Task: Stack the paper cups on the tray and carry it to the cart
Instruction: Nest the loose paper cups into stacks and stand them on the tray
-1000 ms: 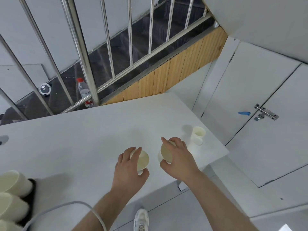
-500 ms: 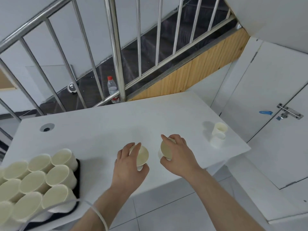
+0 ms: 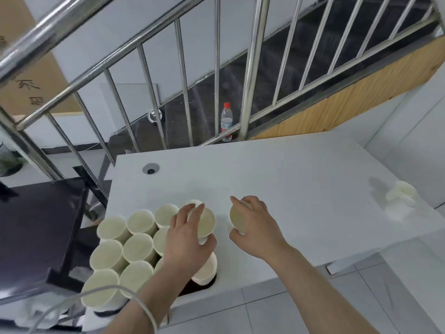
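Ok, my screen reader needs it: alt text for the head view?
Each hand, left hand and right hand, holds an upturned paper cup above a white table. Upturned cups fill a dark tray at the left.

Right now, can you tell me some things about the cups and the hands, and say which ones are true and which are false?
1. Each hand holds one paper cup. True: the left hand grips one cup, the right hand grips another cup.
2. The tray is blue. False: its visible edge is dark.
3. Cups still stand at the table's right end. True.
4. The water bottle stands on the table. False: it stands behind the railing.
5. The tray holds one cup. False: many cups are on it.
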